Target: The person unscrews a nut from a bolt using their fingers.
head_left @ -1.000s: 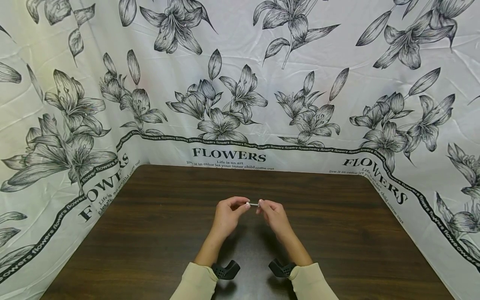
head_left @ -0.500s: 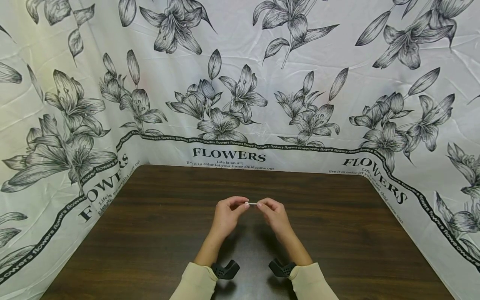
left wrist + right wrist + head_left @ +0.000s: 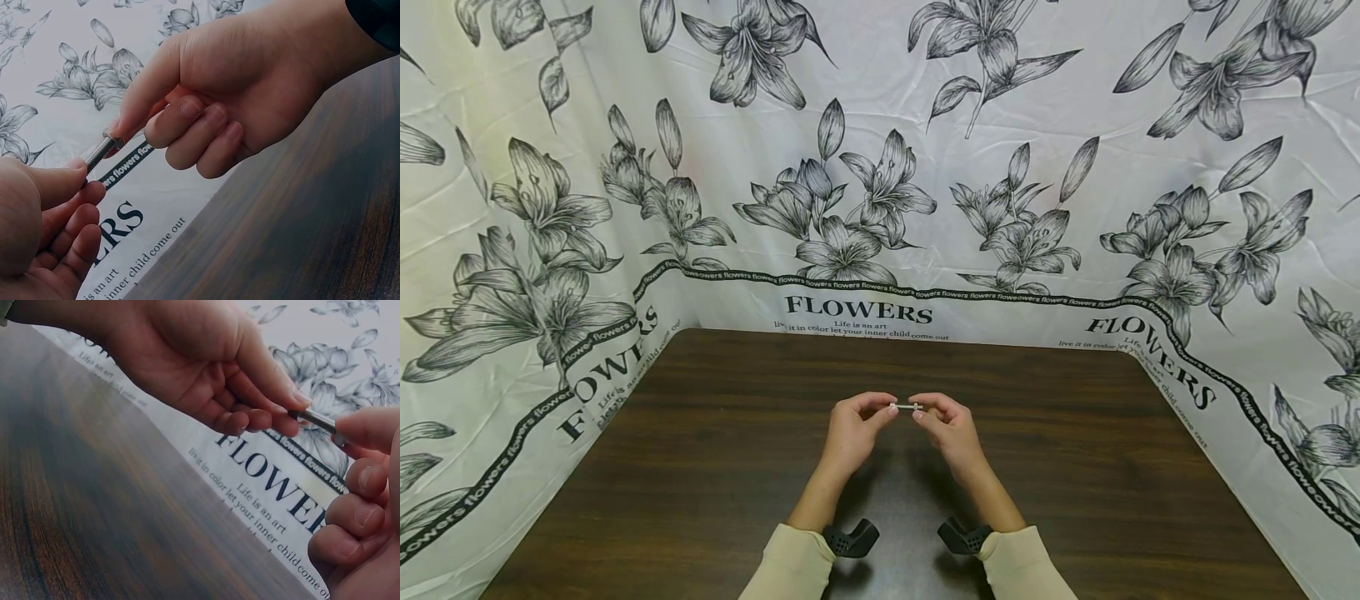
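Note:
A small silver threaded bolt point(image 3: 906, 407) is held level between both hands above the table. My left hand point(image 3: 852, 429) pinches its left end between thumb and fingertips, which partly hide that end. At the bolt's other end sits a nut point(image 3: 114, 139). My right hand point(image 3: 948, 429) has its thumb and index finger around this nut. In the right wrist view the nut point(image 3: 339, 439) shows just below the right thumb, with bare thread between the hands. The other fingers of the right hand point(image 3: 234, 87) are curled toward the palm.
A dark wood-grain table point(image 3: 715, 467) lies under the hands. White cloth point(image 3: 1015, 100) printed with black flowers and lettering surrounds its back and sides. Each wrist wears a black device point(image 3: 852, 540) beside a pale sleeve point(image 3: 790, 562).
The right thumb and index finger have parted a little and shifted along the nut, so the bolt's right end now shows between them. The left hand has kept its place.

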